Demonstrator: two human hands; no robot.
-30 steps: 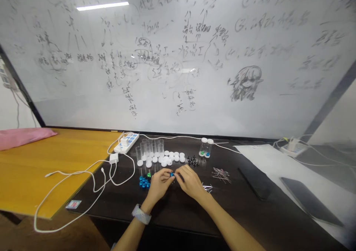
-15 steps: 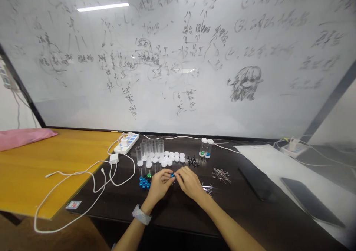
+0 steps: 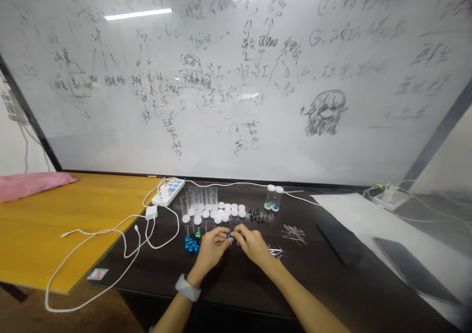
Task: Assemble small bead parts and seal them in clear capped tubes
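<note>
Item: blue bead (image 3: pixel 229 234), pinched between the fingertips of the left hand (image 3: pixel 211 249) and right hand (image 3: pixel 251 244), both held low over the dark table (image 3: pixel 332 284) with knuckles up. Fingers of each hand narrowed to a close pinch on the bead; it shows only as a small blue spot in the gap where the two sets of fingertips meet, the rest hidden. Whether a pin is also held cannot be told. Step in hand, by judgement: fine assembly work on one bead, both hands steadying it. The next move would call for a firm pinch and small, exact finger motion, since the bead is tiny and round and would roll if let slip. Nearby stock: loose beads (image 3: pixel 191 244), blue with one green, just left of the left hand; white caps (image 3: pixel 225 210) and clear tubes (image 3: pixel 199 198) beyond the hands; two capped vials (image 3: pixel 273 198) further right; black pieces (image 3: pixel 255 215); metal pins (image 3: pixel 294 234) to the right. Also present: power strip (image 3: pixel 168 191) and white cable (image 3: pixel 110 234) at left, whiteboard (image 3: pixel 236 77) behind.
</note>
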